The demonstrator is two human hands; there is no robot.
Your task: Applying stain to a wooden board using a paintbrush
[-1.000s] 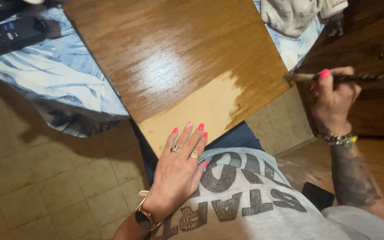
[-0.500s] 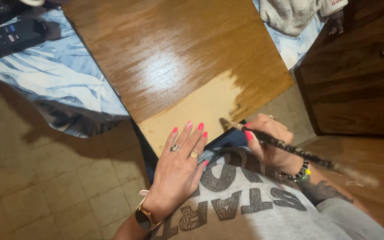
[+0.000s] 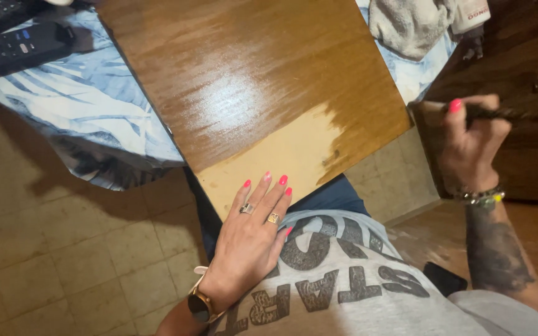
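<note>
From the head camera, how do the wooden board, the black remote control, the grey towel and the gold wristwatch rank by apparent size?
Largest to smallest:
1. Partly stained wooden board
2. Crumpled grey towel, though cut off by the frame
3. Black remote control; close to the towel, so that order is unsure
4. Gold wristwatch, smallest although nearest the camera

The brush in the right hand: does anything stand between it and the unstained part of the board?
Nothing visible does. The right hand holds the brush off the board's right edge; the left hand rests at the bare patch's near edge.
</note>
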